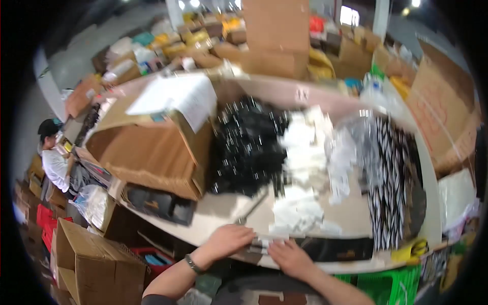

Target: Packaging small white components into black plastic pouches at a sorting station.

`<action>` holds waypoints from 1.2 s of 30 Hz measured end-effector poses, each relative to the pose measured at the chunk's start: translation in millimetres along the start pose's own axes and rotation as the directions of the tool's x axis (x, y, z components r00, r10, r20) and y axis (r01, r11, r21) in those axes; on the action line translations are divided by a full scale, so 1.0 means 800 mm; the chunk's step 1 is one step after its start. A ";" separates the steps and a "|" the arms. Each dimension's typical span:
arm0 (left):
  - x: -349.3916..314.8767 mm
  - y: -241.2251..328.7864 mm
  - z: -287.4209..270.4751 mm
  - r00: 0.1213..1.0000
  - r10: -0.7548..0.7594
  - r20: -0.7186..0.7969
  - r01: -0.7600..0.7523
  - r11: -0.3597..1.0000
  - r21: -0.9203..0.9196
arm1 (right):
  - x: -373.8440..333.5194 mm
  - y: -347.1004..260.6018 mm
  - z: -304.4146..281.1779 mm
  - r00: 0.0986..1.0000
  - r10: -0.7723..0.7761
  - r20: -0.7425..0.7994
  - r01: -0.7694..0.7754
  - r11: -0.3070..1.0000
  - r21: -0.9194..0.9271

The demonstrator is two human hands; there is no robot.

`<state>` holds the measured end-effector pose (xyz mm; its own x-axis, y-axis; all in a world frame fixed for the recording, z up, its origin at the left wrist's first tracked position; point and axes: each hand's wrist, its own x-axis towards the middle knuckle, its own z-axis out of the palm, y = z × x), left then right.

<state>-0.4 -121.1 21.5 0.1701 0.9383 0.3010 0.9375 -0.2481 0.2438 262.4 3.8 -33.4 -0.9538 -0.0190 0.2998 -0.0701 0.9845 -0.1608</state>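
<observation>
The left hand (227, 241) lies palm down at the near edge of the surface (213, 208), its fingers held close together and reaching inward. The right hand (291, 258) faces it along that edge, fingers bent, tips next to a small item with white patches (264, 246) between the two hands. Blur hides the grip, so I cannot tell whether either hand pinches this item or only touches it.

Right of the hands, a flat black piece (340, 249) lies along the near edge. An open cardboard box (142, 157) sits toward the left edge, with white paper (170, 96) over its top; its visible inside is bare cardboard. A black tray (157, 204) rests at the near left corner. Beyond the hands, glossy black packets (249, 145) are heaped beside white pieces (305, 147). Below the near right corner stands a green crate (391, 282).
</observation>
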 end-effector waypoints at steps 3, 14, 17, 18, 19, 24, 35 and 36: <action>0.020 -0.063 -0.127 0.788 -0.574 -0.223 0.610 0.779 0.147 | -0.001 -0.008 -0.012 0.996 0.056 -0.064 -0.051 0.996 0.069; -0.017 -0.193 -0.162 0.565 -0.811 -0.156 0.786 0.471 0.400 | -0.011 -0.016 -0.020 0.993 0.112 -0.048 -0.110 0.993 0.039; -0.036 -0.192 -0.158 0.486 -0.671 -0.559 0.853 0.504 0.137 | -0.008 0.002 -0.035 0.988 0.147 -0.051 -0.129 0.955 0.266; -0.045 -0.172 -0.147 0.399 -0.693 -0.601 0.789 0.593 -0.160 | -0.018 0.006 -0.034 0.982 0.188 -0.030 -0.177 0.959 0.221; -0.048 -0.153 -0.144 0.276 -0.742 -0.611 0.655 0.611 -0.446 | -0.016 0.010 -0.042 0.972 0.235 -0.014 -0.222 0.934 0.281; -0.113 -0.044 -0.022 0.541 -0.833 -0.113 0.276 0.303 -0.912 | -0.007 0.015 -0.052 0.969 0.229 0.089 -0.244 0.936 0.254; 0.001 0.057 0.024 0.792 -0.559 0.244 0.610 0.718 -0.335 | 0.001 -0.010 -0.032 0.974 0.218 -0.052 -0.201 0.952 0.230; 0.010 0.067 0.024 0.793 -0.559 0.243 0.609 0.718 -0.336 | 0.009 -0.009 -0.042 0.967 0.255 -0.020 -0.242 0.936 0.255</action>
<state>56.8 -122.1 19.1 -0.3150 0.9412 -0.1219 0.6750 0.3125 0.6684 266.3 2.3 1.5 -0.9339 0.2367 0.2680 0.0906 0.8817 -0.4631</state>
